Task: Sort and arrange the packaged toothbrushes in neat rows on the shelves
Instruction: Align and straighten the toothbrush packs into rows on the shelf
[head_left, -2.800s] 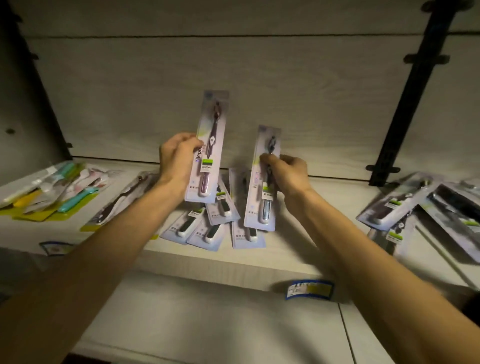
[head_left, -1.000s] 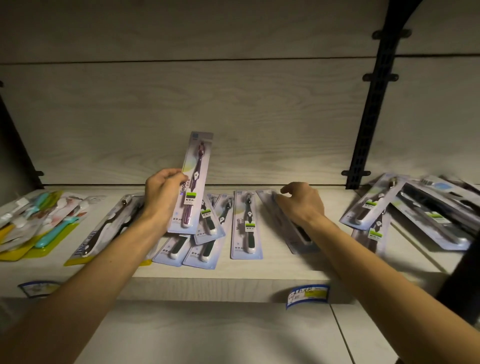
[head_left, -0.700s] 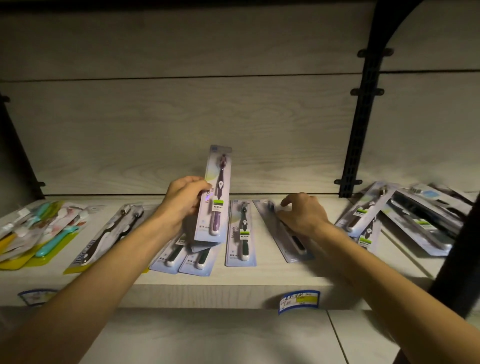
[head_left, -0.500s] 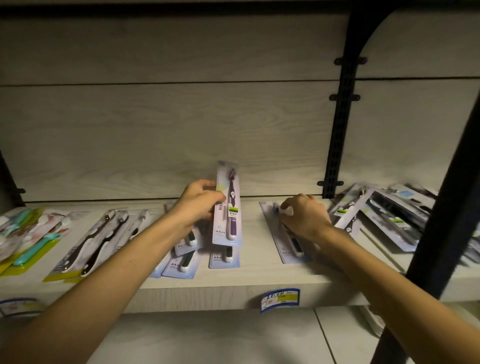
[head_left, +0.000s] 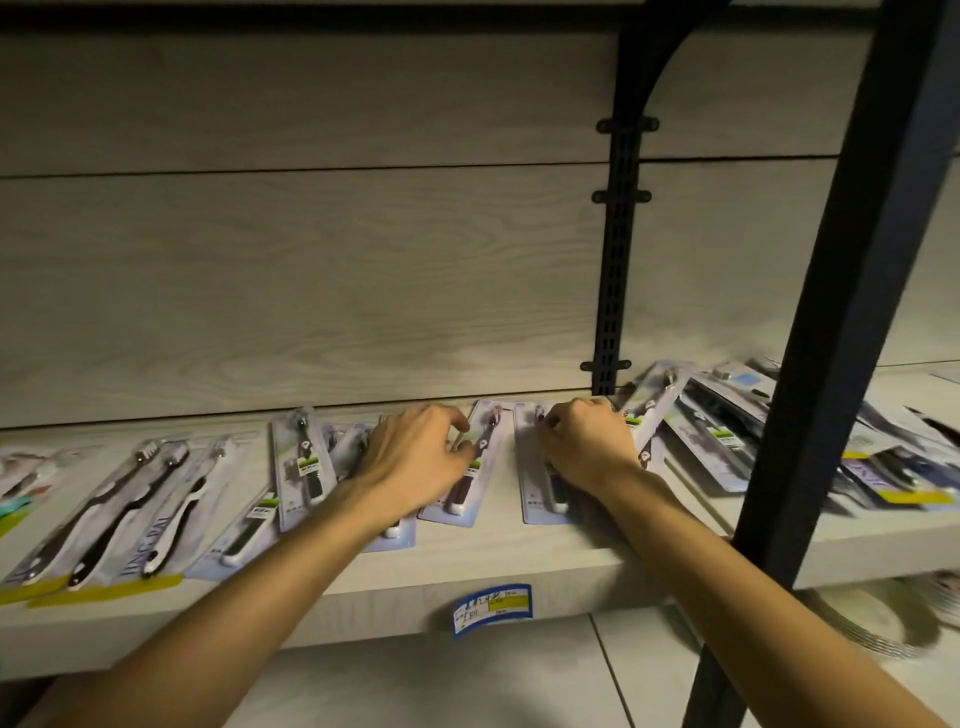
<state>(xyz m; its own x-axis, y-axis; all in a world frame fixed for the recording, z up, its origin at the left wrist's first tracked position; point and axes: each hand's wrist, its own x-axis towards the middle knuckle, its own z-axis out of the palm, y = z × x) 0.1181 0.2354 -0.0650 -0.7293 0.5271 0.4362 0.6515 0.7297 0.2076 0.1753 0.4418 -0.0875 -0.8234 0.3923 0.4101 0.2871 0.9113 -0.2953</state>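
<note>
A pale blister pack with a purple toothbrush (head_left: 484, 441) lies flat on the wooden shelf (head_left: 519, 566). My left hand (head_left: 415, 460) curls over the pack's left edge and holds it. A hand's width to the right lies a second pale toothbrush pack (head_left: 536, 496). My right hand (head_left: 589, 447) rests over its upper half, fingers curled on its top end. Several similar packs (head_left: 304, 462) lie overlapped under and left of my left wrist.
A yellow-edged pack of white and black brushes (head_left: 130, 509) lies at the left. A loose pile of packs (head_left: 717, 431) fills the right. A black slotted upright (head_left: 615, 260) and a black post (head_left: 831, 312) stand right of my hands. A blue price tag (head_left: 492, 609) marks the shelf's front edge.
My left hand has lowered the purple-brush pack from upright to flat on the shelf. My right hand has stayed on its pack. The view has shifted left and down.
</note>
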